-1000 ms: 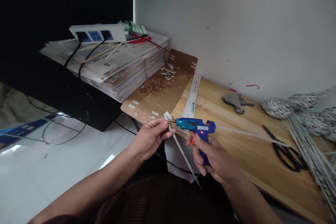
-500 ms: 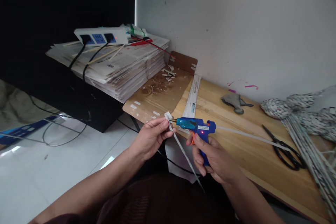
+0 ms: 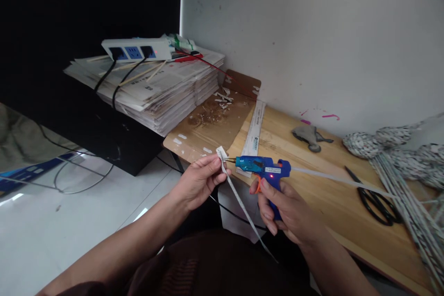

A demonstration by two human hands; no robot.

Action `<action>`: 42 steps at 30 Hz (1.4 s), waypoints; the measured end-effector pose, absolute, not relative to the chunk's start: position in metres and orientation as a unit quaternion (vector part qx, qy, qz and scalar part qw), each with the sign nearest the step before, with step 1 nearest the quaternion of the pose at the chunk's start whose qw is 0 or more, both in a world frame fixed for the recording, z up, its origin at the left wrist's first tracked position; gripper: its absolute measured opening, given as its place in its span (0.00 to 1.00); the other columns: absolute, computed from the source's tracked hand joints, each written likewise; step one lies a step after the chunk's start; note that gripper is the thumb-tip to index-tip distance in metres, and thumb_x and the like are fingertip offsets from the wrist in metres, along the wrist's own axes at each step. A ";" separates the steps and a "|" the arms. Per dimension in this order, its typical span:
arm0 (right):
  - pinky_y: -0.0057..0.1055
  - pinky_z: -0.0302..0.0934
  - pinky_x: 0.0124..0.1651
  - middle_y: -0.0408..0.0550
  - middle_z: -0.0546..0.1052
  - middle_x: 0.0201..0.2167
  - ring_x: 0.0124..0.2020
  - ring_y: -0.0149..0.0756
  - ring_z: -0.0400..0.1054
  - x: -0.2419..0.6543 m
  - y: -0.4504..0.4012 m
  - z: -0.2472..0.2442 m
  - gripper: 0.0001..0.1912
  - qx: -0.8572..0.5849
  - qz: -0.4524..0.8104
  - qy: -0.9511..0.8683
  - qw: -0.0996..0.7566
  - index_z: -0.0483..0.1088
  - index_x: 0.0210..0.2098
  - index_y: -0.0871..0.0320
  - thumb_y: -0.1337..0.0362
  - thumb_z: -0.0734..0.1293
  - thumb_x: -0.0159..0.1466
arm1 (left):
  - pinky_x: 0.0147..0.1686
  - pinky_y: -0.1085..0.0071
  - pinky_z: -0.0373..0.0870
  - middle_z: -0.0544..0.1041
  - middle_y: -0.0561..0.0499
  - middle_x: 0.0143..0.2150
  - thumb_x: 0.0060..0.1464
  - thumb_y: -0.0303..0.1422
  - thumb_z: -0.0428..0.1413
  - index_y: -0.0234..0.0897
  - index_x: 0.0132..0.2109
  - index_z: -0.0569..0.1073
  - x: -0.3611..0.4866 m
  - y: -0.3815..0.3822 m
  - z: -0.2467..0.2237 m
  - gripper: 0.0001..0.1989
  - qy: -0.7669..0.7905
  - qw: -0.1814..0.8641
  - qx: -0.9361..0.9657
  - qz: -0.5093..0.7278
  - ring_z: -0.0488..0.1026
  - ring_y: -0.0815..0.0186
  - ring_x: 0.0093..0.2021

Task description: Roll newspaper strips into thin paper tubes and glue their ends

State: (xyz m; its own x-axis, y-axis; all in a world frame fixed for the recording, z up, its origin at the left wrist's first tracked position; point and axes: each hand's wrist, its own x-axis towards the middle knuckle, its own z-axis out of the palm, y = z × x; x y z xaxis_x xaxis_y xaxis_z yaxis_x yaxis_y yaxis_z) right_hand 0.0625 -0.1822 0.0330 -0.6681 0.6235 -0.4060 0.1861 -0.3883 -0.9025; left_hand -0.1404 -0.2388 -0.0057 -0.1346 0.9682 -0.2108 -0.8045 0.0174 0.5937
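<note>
Between the thumb and fingers of my left hand (image 3: pixel 202 179) is the top end of a thin rolled paper strip (image 3: pixel 239 201). Its flat end sticks up above my fingertips, and the long tail hangs down toward my lap. My right hand (image 3: pixel 280 208) grips a blue hot glue gun (image 3: pixel 258 166), with a finger by the orange trigger. The gun's metal nozzle points left, right at the paper's upper end; whether it touches I cannot tell. A long clear glue stick (image 3: pixel 333 176) runs out of the gun's back, and a small red light glows on its side.
Black-handled scissors (image 3: pixel 376 203) lie on the wooden table (image 3: pixel 322 208) beside woven paper rope bundles (image 3: pixel 360 145). Behind are a grey rag (image 3: pixel 307 136) and a cardboard sheet (image 3: pixel 225 120) with paper scraps. At left, a power strip (image 3: pixel 133 51) rests on stacked newspapers (image 3: pixel 152 97).
The glue gun has shifted slightly right, so its nozzle reaches less far over the paper strip. My left hand has barely moved, still pinching the strip.
</note>
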 end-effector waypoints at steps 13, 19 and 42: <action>0.21 0.55 0.18 0.37 0.65 0.15 0.14 0.23 0.60 0.069 -0.149 0.094 0.26 -0.426 0.566 -0.705 -0.021 0.69 0.38 0.60 0.41 0.63 0.61 | 0.27 0.82 0.74 0.81 0.49 0.29 0.45 0.31 0.67 0.34 0.37 0.82 -0.145 -0.241 0.002 0.09 0.361 0.614 0.215 0.668 0.79 0.69 0.29; 0.20 0.49 0.13 0.36 0.64 0.14 0.12 0.23 0.58 0.059 -0.120 0.125 0.24 -0.399 0.581 -0.701 -0.108 0.69 0.38 0.59 0.42 0.65 0.60 | 0.28 0.78 0.76 0.81 0.47 0.27 0.46 0.31 0.66 0.34 0.35 0.81 -0.142 -0.245 0.002 0.07 0.417 0.579 0.261 0.650 0.79 0.67 0.29; 0.20 0.40 0.10 0.37 0.63 0.12 0.09 0.24 0.54 0.075 -0.127 0.111 0.18 -0.400 0.666 -0.630 0.009 0.71 0.33 0.57 0.47 0.66 0.60 | 0.27 0.79 0.74 0.79 0.48 0.28 0.46 0.31 0.67 0.33 0.34 0.81 -0.140 -0.245 0.003 0.07 0.373 0.590 0.224 0.680 0.77 0.69 0.28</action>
State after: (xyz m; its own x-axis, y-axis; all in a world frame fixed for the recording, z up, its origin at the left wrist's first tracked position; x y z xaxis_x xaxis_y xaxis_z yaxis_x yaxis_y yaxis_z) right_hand 0.0752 -0.1274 0.1111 -0.6792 0.5165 -0.5215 0.4921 -0.2068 -0.8456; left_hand -0.1396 -0.2454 0.0035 -0.2043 0.9695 -0.1354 -0.6356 -0.0262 0.7716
